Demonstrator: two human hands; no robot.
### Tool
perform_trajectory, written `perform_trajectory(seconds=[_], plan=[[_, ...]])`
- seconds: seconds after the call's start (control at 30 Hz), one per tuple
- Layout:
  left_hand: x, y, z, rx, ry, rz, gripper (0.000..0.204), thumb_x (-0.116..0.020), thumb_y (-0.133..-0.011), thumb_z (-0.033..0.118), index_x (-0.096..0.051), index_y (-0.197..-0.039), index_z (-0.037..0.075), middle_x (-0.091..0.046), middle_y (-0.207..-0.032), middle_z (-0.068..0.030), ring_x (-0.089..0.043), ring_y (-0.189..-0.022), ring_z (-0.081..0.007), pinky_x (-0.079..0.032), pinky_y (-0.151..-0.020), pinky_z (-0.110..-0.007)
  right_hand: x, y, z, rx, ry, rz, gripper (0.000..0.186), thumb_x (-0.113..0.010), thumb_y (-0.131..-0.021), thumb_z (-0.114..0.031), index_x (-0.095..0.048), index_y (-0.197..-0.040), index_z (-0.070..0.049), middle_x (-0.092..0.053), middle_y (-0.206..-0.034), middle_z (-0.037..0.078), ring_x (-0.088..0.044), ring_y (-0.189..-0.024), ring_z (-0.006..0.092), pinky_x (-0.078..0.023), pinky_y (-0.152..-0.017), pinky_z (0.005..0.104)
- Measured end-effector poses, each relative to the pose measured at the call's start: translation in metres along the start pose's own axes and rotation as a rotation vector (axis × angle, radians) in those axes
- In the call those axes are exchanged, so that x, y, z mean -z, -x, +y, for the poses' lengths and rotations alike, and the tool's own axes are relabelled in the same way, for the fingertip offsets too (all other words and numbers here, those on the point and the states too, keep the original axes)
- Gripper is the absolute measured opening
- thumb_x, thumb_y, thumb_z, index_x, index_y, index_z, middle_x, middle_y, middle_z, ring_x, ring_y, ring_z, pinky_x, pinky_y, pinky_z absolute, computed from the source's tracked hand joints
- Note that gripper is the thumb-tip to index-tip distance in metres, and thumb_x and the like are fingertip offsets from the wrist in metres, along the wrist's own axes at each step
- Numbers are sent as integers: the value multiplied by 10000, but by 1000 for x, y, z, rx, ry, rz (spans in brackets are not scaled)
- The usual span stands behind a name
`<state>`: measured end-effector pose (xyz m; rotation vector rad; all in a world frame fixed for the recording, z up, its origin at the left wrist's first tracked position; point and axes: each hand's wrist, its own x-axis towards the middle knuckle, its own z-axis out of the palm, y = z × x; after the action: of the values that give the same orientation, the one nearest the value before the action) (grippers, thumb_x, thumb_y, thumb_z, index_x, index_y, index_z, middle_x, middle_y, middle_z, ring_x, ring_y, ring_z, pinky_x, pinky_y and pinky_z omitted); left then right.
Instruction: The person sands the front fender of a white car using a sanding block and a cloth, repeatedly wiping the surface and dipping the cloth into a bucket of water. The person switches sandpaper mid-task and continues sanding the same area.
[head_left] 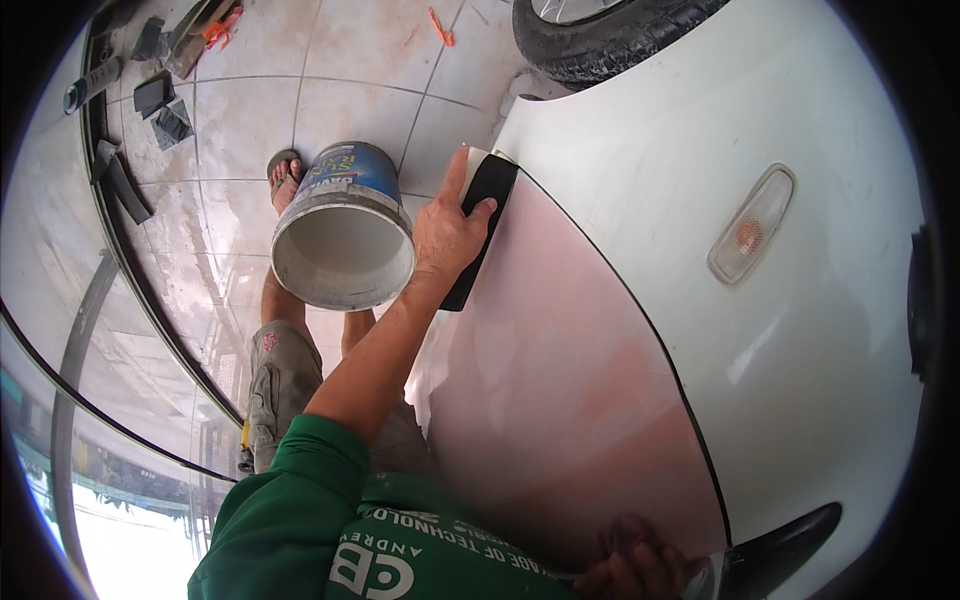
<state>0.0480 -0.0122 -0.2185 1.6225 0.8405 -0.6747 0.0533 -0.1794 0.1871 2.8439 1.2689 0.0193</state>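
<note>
My left hand [450, 232] is wrapped round a long sanding block [490, 195] with a black face and a pale end. The block rests along the outer edge of a pinkish, sanded-looking car panel [560, 330], beside the seam with the white bodywork [690, 200]. Down at the lower right, my right hand [640, 572] is close to the near end of that panel. Its fingers look curled, in shadow, and whatever they may hold is hidden. A round pail [345, 215] with a blue label and a pale, dirty rim is tilted just left of my left forearm.
A car tyre [625, 45] is at the top. The white bodywork carries a clear marker lamp [752, 225] and a dark trim piece [785, 550]. Dark sandpaper scraps [165, 108], a tube [92, 85] and orange strips [440, 27] lie on the tiled floor [245, 120]. Glass [110, 330] curves along the left.
</note>
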Motion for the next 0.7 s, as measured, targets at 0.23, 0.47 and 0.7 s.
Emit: perform_trajectory(seconds=[0.23, 0.47, 0.7], plan=[[19, 74, 49, -244, 252, 11, 829, -830, -917, 154, -436, -1646, 145, -760, -1268, -242, -767, -1114, -403, -617, -981, -417, 17, 3, -6, -100, -3, -75, 298, -522, -1121, -317, -631, -906, -142, -651, -860, -26, -664, -996, 136, -499, -1019, 393], [0, 26, 10, -139, 55, 45, 857, -800, -940, 200, -373, -1681, 152, -800, -1045, -238, -781, -871, -420, -624, -802, -477, 7, -1, -7, -111, -13, -64, 277, -510, -1117, -288, -652, -935, -135, -679, -922, -3, -661, -1021, 158, -484, -1046, 404], [9, 15, 25, 7, -12, -29, 848, -803, -933, 159, -386, -1672, 134, -791, -1123, -226, -787, -941, -387, -629, -844, -448, 5, -12, -11, -149, -14, -84, 263, -495, -1112, -252, -675, -969, -125, -711, -990, 22, -657, -1046, 183, -466, -1075, 419]])
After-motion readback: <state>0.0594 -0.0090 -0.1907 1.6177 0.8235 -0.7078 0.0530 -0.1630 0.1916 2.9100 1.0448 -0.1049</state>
